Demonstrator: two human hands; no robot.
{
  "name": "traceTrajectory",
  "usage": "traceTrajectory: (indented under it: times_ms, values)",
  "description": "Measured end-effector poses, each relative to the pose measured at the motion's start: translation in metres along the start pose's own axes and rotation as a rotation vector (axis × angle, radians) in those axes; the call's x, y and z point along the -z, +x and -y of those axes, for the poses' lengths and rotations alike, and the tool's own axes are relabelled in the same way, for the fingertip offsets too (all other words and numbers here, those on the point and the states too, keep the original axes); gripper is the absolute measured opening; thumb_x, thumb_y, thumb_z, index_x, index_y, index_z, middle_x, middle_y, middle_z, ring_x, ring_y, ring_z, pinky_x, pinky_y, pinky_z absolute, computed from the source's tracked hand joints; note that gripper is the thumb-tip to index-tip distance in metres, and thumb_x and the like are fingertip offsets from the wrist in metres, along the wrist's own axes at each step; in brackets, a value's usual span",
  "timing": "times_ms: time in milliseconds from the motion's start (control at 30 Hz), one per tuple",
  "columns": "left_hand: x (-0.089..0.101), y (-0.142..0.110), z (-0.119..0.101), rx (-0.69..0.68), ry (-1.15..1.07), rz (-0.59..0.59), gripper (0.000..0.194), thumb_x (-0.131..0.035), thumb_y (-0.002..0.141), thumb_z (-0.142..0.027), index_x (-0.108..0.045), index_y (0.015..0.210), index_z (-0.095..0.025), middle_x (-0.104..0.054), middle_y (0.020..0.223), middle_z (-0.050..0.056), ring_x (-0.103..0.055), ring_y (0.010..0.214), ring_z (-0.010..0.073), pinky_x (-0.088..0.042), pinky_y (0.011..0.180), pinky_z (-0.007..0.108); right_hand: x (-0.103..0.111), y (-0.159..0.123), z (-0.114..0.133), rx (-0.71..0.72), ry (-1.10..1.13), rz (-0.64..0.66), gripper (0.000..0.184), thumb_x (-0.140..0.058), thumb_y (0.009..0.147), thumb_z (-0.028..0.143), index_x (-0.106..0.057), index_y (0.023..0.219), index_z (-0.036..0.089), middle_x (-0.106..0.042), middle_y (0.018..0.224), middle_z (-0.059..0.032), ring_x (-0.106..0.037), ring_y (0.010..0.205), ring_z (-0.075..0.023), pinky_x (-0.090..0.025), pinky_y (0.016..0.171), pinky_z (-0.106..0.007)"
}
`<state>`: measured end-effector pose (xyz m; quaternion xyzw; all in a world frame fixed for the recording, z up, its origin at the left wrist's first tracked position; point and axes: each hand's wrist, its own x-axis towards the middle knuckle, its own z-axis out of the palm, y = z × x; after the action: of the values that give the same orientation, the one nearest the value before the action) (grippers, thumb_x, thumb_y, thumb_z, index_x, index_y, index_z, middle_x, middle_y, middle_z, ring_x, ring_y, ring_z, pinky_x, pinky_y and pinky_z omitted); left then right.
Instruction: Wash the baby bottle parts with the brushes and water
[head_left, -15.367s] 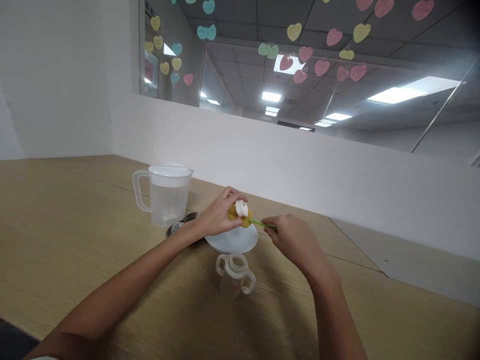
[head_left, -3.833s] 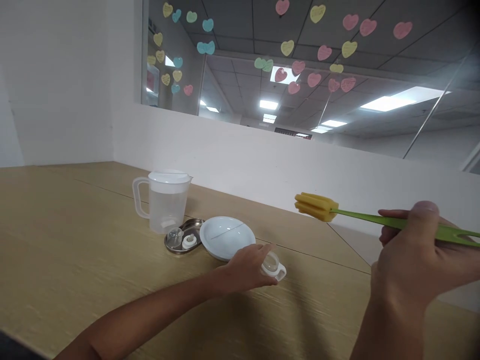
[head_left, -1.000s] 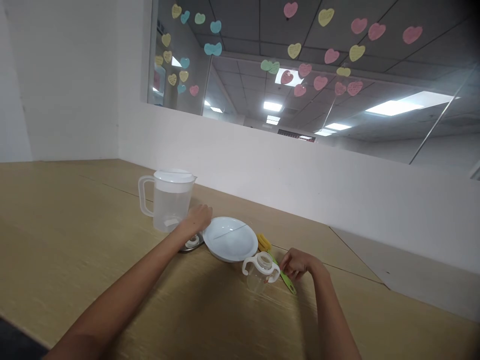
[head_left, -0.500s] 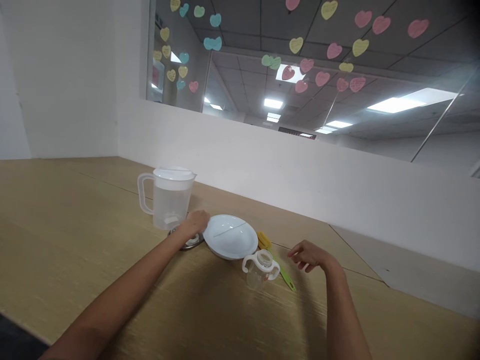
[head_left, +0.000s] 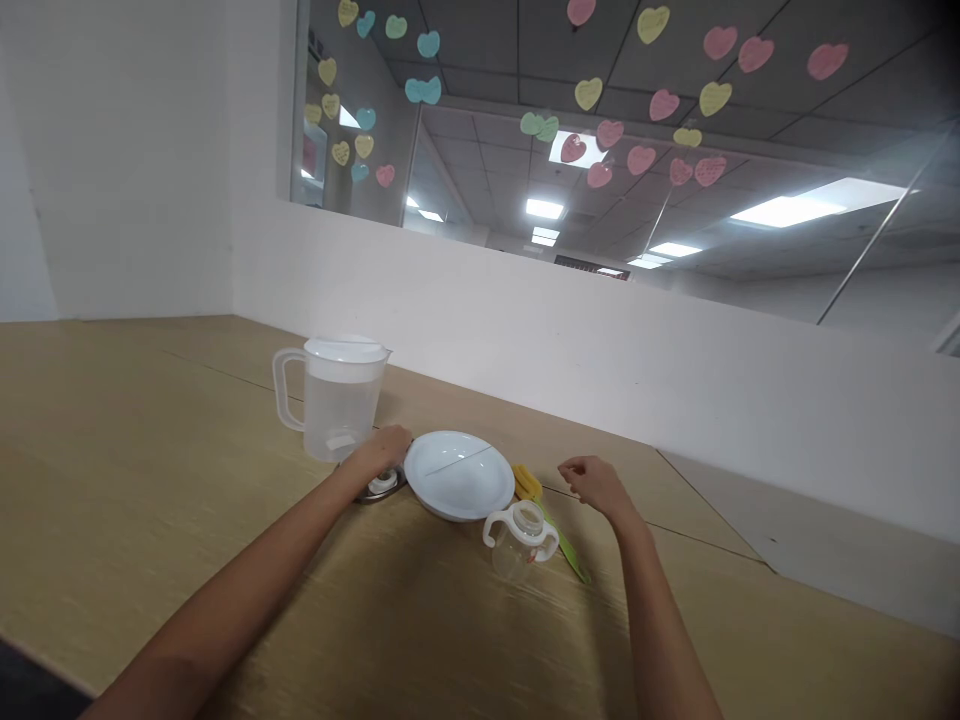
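A pale wood-grain table (head_left: 150,590) filled the lower half of the frame, and behind it a white partition wall (head_left: 525,310) rose to a glass pane (head_left: 480,200) hung with paper hearts (head_left: 589,93) across the upper part of the frame. Left of centre on the table stood a clear plastic pitcher (head_left: 337,415) with a white lid (head_left: 346,347), holding what looked like water to a high level. Right of it lay a shallow white plate (head_left: 448,476), tilted by nothing and flat on the table, with a thin line across its surface. Just in front of the plate's right side stood a clear two-handled trainer cup (head_left: 510,552), upright and without a lid, no liquid showing through its wall. Behind the cup, a sponge bottle brush (head_left: 562,530) lay on the table, its yellow head beside the plate's rim and its green handle running toward the lower right. The left hand (head_left: 379,452) rested over a steel tray (head_left: 367,488), its fingers curled downward above a small white part (head_left: 383,483); whether they pinched it could not be told. The right hand (head_left: 596,482) hovered empty near the brush, its fingers loosely together and slightly curled, pinching nothing.
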<state>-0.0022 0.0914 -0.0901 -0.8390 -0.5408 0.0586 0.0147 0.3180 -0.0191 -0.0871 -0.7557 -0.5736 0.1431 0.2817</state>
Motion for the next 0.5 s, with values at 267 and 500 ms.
traceTrajectory:
  times_ms: [267,500]
  values:
    - [-0.009,0.007,0.005,0.008,-0.018,0.012,0.031,-0.051,0.087,-0.03,-0.051,0.113,-0.014,-0.054,0.112,0.009,-0.055,0.096,0.0198,-0.049,0.08,0.039,-0.043,0.007,0.02,0.182,0.33,-0.101,0.057,-0.031,0.086,0.048,-0.043,0.13,0.014,-0.045,0.133,-0.0096,-0.047,0.115,-0.021,-0.039,0.093,-0.032]
    - [-0.018,0.011,0.009,-0.051,-0.051,0.021,0.03,-0.051,0.087,-0.03,-0.052,0.113,-0.015,-0.054,0.112,0.009,-0.055,0.096,0.0196,-0.049,0.08,0.038,-0.053,-0.001,0.031,0.186,0.547,0.082,0.062,-0.041,0.079,0.06,-0.054,0.122,0.018,-0.049,0.129,-0.0119,-0.048,0.115,-0.0253,-0.039,0.095,-0.038]
